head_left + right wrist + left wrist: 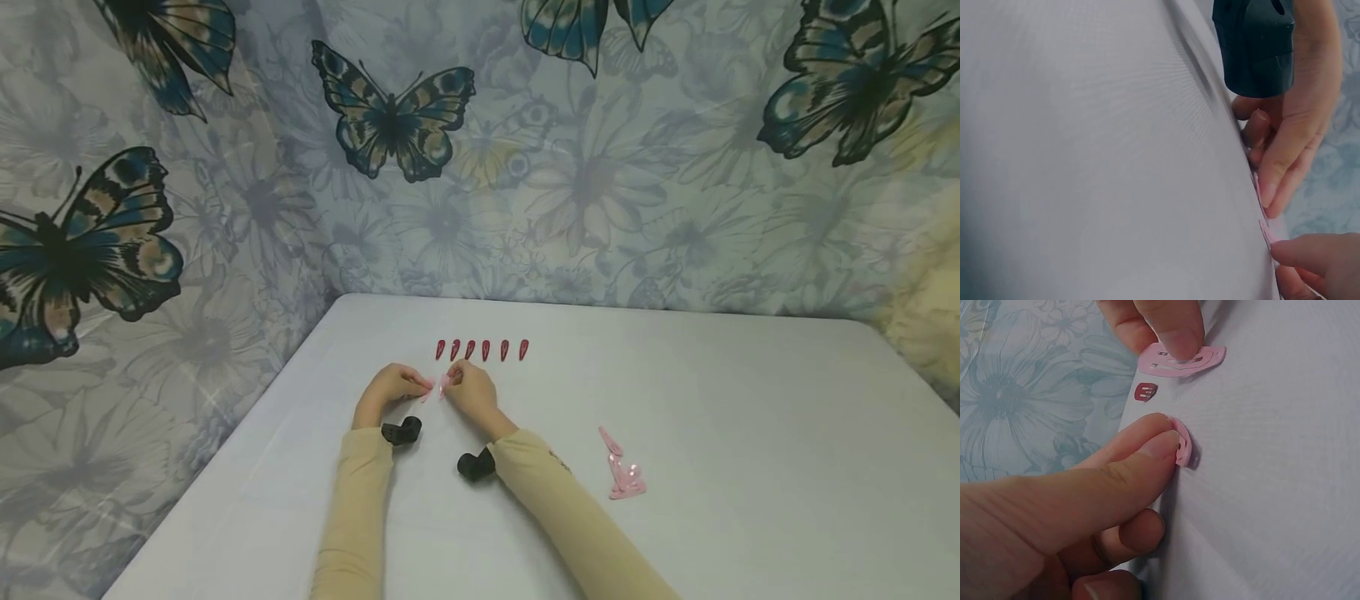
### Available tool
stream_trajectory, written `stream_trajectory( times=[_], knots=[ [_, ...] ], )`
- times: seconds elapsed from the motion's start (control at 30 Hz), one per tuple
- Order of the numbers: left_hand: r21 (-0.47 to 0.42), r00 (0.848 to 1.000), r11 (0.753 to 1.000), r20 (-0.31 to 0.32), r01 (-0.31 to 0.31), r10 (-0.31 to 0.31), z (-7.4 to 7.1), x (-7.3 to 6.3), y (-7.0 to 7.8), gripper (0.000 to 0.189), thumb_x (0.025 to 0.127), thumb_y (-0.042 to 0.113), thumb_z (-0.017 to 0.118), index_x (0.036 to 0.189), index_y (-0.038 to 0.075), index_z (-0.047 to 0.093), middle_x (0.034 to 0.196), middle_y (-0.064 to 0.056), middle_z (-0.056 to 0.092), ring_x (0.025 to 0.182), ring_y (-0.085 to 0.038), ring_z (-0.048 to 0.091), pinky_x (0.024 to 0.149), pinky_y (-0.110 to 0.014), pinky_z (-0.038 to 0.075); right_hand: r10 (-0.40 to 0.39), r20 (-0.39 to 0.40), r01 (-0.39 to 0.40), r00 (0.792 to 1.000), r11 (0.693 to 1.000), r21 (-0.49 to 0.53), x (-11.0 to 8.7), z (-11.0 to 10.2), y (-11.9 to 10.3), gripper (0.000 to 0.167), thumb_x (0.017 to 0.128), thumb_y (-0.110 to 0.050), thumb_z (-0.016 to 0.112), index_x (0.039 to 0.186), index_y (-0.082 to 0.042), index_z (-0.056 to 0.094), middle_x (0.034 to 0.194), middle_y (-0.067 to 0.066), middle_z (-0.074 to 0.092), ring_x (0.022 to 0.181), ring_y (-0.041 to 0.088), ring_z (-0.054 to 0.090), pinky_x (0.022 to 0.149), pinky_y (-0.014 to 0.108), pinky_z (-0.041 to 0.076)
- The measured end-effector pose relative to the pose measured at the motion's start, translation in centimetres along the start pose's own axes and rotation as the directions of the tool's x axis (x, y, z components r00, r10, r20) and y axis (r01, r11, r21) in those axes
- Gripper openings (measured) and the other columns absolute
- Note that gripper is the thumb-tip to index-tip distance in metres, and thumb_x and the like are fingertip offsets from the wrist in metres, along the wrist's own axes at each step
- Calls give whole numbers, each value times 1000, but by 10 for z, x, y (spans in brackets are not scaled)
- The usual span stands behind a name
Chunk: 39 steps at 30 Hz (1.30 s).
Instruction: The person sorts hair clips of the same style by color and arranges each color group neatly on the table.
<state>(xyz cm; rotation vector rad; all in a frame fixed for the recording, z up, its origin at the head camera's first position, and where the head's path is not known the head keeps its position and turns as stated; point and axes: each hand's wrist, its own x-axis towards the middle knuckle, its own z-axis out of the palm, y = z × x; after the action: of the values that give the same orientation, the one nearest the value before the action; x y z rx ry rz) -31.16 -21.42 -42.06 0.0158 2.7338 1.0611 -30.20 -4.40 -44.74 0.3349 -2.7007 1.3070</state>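
Observation:
My left hand point(392, 387) pinches a pink snap hair clip point(1184, 450) between thumb and fingertip, low over the white table. Just to its right, my right hand point(472, 390) has thumb and finger on a second pink snap hair clip point(1160, 367). That clip's cut-out middle shows in the left wrist view. The two clips are a short gap apart, at the table's far half. Right behind the hands, several red hair clips point(486, 350) stand in a neat row, side by side. In the right wrist view, both hands' fingertips crowd the right edge.
A loose pile of pink hair clips point(626, 482) lies on the white table point(750, 433), to the right of my right forearm. Black wrist cameras point(476, 466) sit on both wrists. Behind the table hangs a butterfly-patterned cloth point(600, 192).

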Motion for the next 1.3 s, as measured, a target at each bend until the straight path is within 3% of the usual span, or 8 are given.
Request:
stream_trajectory(
  times=[0.3, 0.57, 0.97, 1.1, 1.17, 1.2, 1.3],
  knots=[
    [16, 1000, 1000, -13, 25, -25, 3, -4, 7, 21, 84, 15, 75, 100, 1, 76, 66, 8, 61, 65, -9, 44, 63, -20, 36, 16, 9, -16, 1000, 1000, -9, -5, -5, -2, 13, 78, -7, 71, 90, -1, 69, 88, 11, 70, 79, 22, 63, 67, 30, 48],
    [24, 999, 999, -20, 30, -29, 2, 0, 3, 22, 84, 15, 76, 99, 0, 76, 62, 9, 54, 63, -9, 43, 61, -20, 36, 43, 22, -42, 999, 999, -21, -4, -5, -5, 15, 79, -8, 71, 93, -2, 70, 90, 10, 71, 80, 21, 64, 69, 31, 49],
    [6, 998, 999, -31, 52, -52, 5, -2, 2, 21, 83, 15, 76, 97, 0, 76, 60, 9, 54, 65, -10, 45, 63, -21, 36, 45, 16, -44, 999, 999, -25, -5, -3, -2, 15, 80, -10, 71, 92, -1, 70, 89, 10, 70, 78, 20, 62, 67, 30, 47],
    [23, 998, 998, -42, 56, -55, 5, -4, 1, 22, 83, 17, 76, 98, 0, 76, 67, 4, 63, 68, -10, 49, 64, -21, 39, 42, 37, -44, 998, 998, 33, -1, 0, 2, 18, 79, -11, 72, 92, 1, 70, 88, 11, 69, 79, 22, 62, 71, 33, 49],
    [29, 998, 998, -52, 49, -47, 4, -4, 1, 22, 84, 17, 75, 99, 0, 76, 72, 1, 67, 68, -10, 50, 64, -21, 40, 55, 83, -63, 995, 993, 100, 6, 1, 7, 23, 80, -16, 73, 95, 1, 69, 91, 11, 70, 82, 22, 63, 75, 35, 51],
    [24, 997, 999, -56, 48, -47, 3, -5, 2, 22, 84, 17, 75, 99, 0, 76, 72, 0, 68, 68, -10, 50, 64, -21, 40, 28, 97, -42, 995, 988, 150, 14, 8, 20, 28, 80, -24, 75, 94, 0, 70, 89, 8, 70, 80, 19, 62, 73, 32, 51],
    [12, 997, 999, -53, 53, -52, 4, -5, 3, 22, 84, 17, 75, 98, 0, 76, 66, 4, 65, 66, -9, 49, 63, -20, 39, 98, 196, -147, 976, 957, 252, 21, 2, 27, 38, 82, -31, 75, 103, 0, 70, 100, 10, 71, 90, 20, 64, 81, 32, 53]
  ],
)
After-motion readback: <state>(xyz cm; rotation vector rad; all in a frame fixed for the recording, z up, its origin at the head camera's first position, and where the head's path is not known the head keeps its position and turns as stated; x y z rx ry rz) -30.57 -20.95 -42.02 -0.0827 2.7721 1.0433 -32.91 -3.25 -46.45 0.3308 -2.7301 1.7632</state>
